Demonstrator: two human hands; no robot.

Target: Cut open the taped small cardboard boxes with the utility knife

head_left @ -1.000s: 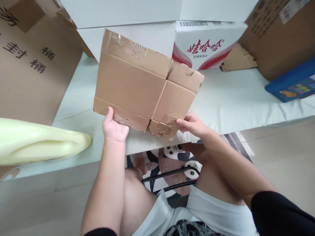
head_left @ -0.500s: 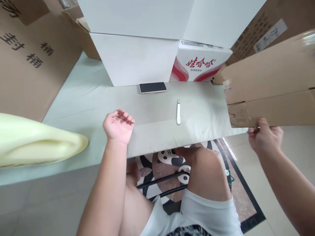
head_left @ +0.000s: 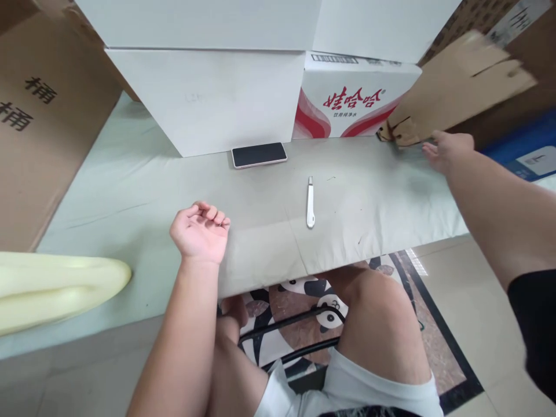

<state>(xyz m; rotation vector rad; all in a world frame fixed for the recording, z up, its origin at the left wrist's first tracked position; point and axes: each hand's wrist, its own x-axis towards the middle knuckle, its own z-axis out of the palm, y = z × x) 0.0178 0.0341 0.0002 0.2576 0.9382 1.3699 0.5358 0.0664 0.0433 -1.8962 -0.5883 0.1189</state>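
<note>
My left hand (head_left: 202, 231) rests palm up near the table's front edge, fingers loosely curled and holding nothing. On the right, my right hand (head_left: 449, 150) reaches out at the lower edge of a flattened cardboard piece (head_left: 447, 92). Its fingers look loose and apart, not wrapped round the cardboard. That piece leans tilted against a larger brown box, its lower corner by the table. A white utility knife (head_left: 310, 202) lies between my hands. Behind it, a phone (head_left: 259, 155) with a dark screen lies against a white carton panel (head_left: 234, 104).
A white carton with red lettering (head_left: 356, 104) stands at the back. Brown boxes (head_left: 61, 127) rise at left, and a blue package (head_left: 527, 147) sits at right. A pale yellow object (head_left: 65, 286) lies at the left front. Beneath the table (head_left: 260, 249) is a panda-patterned mat (head_left: 295, 324).
My right hand has moved forward and inward, carrying the cardboard piece back to the larger box, and its grip has loosened. My left hand stays nearly the same. The view has shifted slightly.
</note>
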